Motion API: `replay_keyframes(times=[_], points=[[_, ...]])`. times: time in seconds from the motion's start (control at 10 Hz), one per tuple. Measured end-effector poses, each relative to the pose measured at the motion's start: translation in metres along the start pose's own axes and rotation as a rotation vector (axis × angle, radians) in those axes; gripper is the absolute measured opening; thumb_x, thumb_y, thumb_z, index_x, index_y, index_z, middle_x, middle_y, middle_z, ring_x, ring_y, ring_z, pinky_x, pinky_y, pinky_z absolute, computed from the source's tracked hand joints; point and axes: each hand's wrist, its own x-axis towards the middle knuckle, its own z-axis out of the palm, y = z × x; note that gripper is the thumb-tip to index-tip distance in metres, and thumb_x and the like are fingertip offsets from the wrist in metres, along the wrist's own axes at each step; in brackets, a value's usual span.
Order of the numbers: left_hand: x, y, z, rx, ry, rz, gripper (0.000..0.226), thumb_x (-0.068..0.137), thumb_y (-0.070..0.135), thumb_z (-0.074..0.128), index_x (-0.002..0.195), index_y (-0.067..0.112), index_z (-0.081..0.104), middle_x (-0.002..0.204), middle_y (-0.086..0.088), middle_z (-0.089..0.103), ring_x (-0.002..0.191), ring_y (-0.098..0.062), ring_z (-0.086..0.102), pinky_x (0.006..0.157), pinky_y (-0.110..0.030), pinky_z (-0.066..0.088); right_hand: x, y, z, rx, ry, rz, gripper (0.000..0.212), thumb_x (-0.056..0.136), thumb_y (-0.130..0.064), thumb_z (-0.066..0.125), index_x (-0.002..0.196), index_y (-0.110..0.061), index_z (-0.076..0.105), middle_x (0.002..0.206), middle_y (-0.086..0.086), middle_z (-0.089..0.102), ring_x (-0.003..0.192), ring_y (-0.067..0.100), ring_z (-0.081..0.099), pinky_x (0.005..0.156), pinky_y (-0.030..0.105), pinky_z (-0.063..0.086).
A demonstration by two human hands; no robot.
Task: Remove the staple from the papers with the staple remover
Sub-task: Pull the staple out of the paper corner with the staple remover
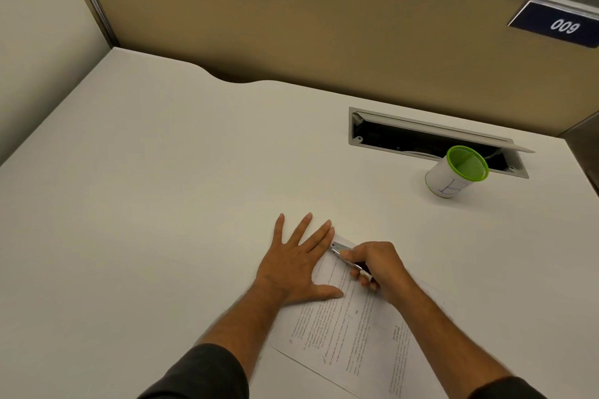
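Printed papers [356,330] lie at an angle on the white desk [162,204], near its front edge. My left hand [299,264] lies flat on the papers' left side, fingers spread, pinning them down. My right hand [377,270] grips a slim metal staple remover [345,256], whose tip rests on the papers' far corner beside my left fingertips. The staple itself is too small to make out.
A green-rimmed white cup [455,172] marked with a letter stands at the right rear, in front of an open cable slot [431,139] in the desk. A tan partition [291,26] walls off the back.
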Motion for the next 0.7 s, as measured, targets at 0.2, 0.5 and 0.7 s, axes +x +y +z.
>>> replay_keyframes(times=[0.2, 0.5, 0.7], points=[[0.000, 0.000, 0.000, -0.003, -0.004, 0.002, 0.112, 0.072, 0.097, 0.016, 0.157, 0.025, -0.003, 0.167, 0.008, -0.003, 0.152, -0.024, -0.012, 0.115, -0.069, -0.003, -0.004, 0.017, -0.003, -0.029, 0.037, -0.196, 0.019, 0.075, -0.034, 0.081, 0.075, -0.016, 0.075, 0.056, 0.008, 0.070, 0.039, 0.014, 0.055, 0.040, 0.022, 0.041], [0.001, -0.001, 0.002, 0.002, -0.007, 0.003, 0.113, 0.072, 0.097, 0.016, 0.157, 0.024, -0.002, 0.167, 0.008, -0.003, 0.152, -0.025, -0.012, 0.114, -0.070, -0.003, -0.007, 0.030, 0.013, -0.220, 0.200, -0.437, 0.016, 0.073, -0.029, 0.084, 0.076, -0.020, 0.071, 0.076, -0.003, 0.069, 0.068, 0.016, 0.064, 0.055, 0.023, 0.051], [0.001, -0.001, 0.002, 0.002, -0.004, 0.006, 0.113, 0.072, 0.097, 0.018, 0.157, 0.025, -0.003, 0.167, 0.008, -0.003, 0.152, -0.025, -0.012, 0.114, -0.070, -0.003, -0.008, 0.034, 0.017, -0.231, 0.228, -0.469, 0.015, 0.075, -0.029, 0.082, 0.077, -0.023, 0.068, 0.076, -0.007, 0.066, 0.073, 0.012, 0.061, 0.062, 0.020, 0.048]])
